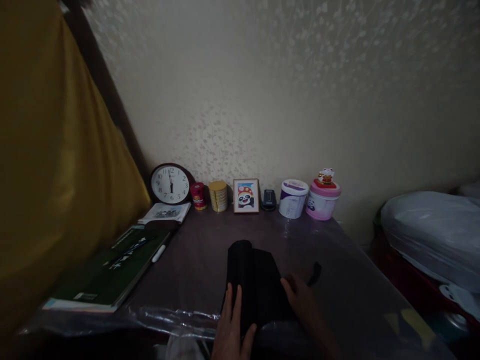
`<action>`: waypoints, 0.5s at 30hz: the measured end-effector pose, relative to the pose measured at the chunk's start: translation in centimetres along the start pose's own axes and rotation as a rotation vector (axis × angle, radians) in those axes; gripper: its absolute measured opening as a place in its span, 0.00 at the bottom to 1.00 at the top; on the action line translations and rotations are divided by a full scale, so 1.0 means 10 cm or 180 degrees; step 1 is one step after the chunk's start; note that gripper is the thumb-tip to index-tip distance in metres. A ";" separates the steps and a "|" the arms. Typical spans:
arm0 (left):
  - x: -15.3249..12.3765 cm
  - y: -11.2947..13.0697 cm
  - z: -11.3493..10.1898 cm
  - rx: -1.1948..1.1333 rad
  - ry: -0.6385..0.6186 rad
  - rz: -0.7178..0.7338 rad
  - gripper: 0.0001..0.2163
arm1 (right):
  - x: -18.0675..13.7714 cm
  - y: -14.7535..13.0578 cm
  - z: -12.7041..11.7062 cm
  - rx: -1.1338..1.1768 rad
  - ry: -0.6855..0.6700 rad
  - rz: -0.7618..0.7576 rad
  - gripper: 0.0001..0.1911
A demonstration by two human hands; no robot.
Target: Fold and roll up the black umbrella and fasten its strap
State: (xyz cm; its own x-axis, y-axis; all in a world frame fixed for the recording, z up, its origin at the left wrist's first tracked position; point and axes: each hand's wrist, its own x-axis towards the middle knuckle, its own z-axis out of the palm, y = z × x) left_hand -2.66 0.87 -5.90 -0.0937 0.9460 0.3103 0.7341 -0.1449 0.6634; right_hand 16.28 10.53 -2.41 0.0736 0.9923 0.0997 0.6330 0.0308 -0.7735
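A black folded cloth item (258,282) lies near the front edge of the table, its left part raised in a thick fold or roll. What kind of item it is, I cannot tell. My left hand (232,325) rests on its left side with the fingers stretched out and spread. At the right edge of the cloth, my right hand (300,295) is closed, its fingertips pinching the border. A short black strap end (315,274) sticks out just beyond my right hand.
Along the wall stand a clock (170,184), a red can (198,195), a yellow-lidded tin (218,196), a framed panda picture (246,195), a dark stapler-like object (269,199) and two tubs (293,199). Green book (112,265) and white marker (158,253) lie left.
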 end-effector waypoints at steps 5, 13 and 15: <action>0.00 0.01 -0.01 -0.0052 -0.0035 -0.0049 0.27 | 0.12 -0.02 -0.03 0.0277 -0.0323 0.0114 0.18; -0.02 0.01 -0.03 -0.0007 -0.0035 0.0000 0.27 | 0.12 -0.22 -0.22 0.1293 -0.0853 0.0492 0.21; -0.02 0.02 -0.03 0.0010 -0.0040 -0.0003 0.27 | 0.06 -0.31 -0.27 0.1490 -0.0858 0.0667 0.21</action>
State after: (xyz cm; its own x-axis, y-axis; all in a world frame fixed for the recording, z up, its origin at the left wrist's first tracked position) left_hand -2.70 0.58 -5.58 -0.0858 0.9497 0.3012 0.7362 -0.1433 0.6615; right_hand 16.46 10.70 1.79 -0.0773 0.9766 -0.2009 0.2134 -0.1806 -0.9601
